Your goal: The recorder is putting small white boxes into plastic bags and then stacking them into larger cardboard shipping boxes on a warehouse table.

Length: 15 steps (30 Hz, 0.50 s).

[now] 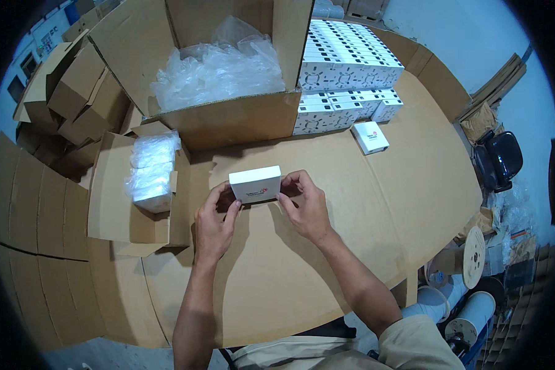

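Observation:
A small white box (254, 183) with a printed mark on its side is held upright over the middle of the cardboard-covered table (327, 259). My left hand (216, 223) grips its left end between thumb and fingers. At the right end, my right hand (305, 205) pinches it the same way. To the left stands an open brown carton (110, 197) with several bubble-wrapped white boxes (152, 169) in a row along one side. Another small white box (370, 137) lies flat beyond my right hand.
Behind my hands, a large open carton (234, 123) holds clear bubble-wrap bags (219, 71). Stacked white printed boxes (351, 55) stand at the back right. Folded cartons (83, 92) pile up at far left. Rolls and a spool (473, 258) sit beside the table at right, below a black chair (499, 157).

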Motion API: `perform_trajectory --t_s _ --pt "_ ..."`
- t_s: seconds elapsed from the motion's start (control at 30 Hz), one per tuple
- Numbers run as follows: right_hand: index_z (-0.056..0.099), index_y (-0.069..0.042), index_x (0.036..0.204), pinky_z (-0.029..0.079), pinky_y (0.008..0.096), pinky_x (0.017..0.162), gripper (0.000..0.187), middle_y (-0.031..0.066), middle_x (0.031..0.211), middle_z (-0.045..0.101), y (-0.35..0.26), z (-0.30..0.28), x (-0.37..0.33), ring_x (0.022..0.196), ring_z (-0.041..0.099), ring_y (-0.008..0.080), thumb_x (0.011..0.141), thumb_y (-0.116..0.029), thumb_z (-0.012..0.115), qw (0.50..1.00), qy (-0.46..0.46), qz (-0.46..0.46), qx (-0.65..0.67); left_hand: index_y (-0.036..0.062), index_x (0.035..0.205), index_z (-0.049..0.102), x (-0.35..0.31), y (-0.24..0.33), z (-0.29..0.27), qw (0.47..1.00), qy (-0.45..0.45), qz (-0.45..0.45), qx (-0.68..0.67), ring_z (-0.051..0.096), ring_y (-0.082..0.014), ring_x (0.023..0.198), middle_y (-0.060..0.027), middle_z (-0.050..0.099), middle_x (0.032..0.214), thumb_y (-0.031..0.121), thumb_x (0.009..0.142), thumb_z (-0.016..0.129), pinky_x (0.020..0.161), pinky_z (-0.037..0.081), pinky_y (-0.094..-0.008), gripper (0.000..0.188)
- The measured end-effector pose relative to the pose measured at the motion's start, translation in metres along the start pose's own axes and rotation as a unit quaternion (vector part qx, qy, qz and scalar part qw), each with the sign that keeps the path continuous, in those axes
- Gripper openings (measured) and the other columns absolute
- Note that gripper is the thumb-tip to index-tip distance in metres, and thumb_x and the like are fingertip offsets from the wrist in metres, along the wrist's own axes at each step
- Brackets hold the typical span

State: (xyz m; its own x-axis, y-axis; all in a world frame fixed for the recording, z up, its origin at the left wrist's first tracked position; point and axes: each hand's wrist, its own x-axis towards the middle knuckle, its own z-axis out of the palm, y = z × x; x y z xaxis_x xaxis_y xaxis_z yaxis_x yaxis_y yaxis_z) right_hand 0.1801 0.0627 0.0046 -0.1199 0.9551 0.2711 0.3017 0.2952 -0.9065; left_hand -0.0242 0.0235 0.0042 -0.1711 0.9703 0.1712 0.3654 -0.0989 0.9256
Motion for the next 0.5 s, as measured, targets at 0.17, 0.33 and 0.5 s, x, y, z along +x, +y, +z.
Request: perform_trajectory --t_s 0.17,0.33,0.5 --pt "0.053 0.002 0.108 0.058 0.0379 0.089 0.026 0.0170 0.101 0.072 -0.0010 -0.0017 -0.0020 0.098 0.073 0.0291 0.087 0.007 0.068 1.000 -0.023 0.016 0.005 -0.0012 0.125 0.062 -0.0013 0.0100 -0.0019 0.999 -0.016 0.000 0.041 0.074 -0.0231 0.099 -0.0168 0.075 0.105 -0.001 0.093 0.065 0.088 0.057 -0.0351 0.031" --pt "0.054 0.003 0.109 0.058 0.0377 0.089 0.027 0.0174 0.102 0.072 0.0003 -0.0005 -0.0029 0.099 0.073 0.0300 0.087 0.007 0.068 0.999 -0.028 0.033 0.002 -0.0013 0.123 0.062 -0.0026 0.0071 -0.0013 0.999 -0.014 -0.008 0.030 0.074 -0.0237 0.099 -0.0166 0.075 0.105 -0.003 0.093 0.064 0.089 0.057 -0.0355 0.030" --pt "0.054 0.003 0.110 0.058 0.0380 0.090 0.028 0.0176 0.103 0.072 -0.0006 -0.0026 -0.0022 0.100 0.073 0.0302 0.086 0.007 0.068 0.999 -0.030 0.023 -0.018 -0.0021 0.131 0.057 -0.0011 0.0012 -0.0016 0.999 -0.035 -0.015 0.032 0.071 -0.0214 0.106 -0.0151 0.072 0.111 -0.003 0.092 0.068 0.094 0.056 -0.0359 0.041"
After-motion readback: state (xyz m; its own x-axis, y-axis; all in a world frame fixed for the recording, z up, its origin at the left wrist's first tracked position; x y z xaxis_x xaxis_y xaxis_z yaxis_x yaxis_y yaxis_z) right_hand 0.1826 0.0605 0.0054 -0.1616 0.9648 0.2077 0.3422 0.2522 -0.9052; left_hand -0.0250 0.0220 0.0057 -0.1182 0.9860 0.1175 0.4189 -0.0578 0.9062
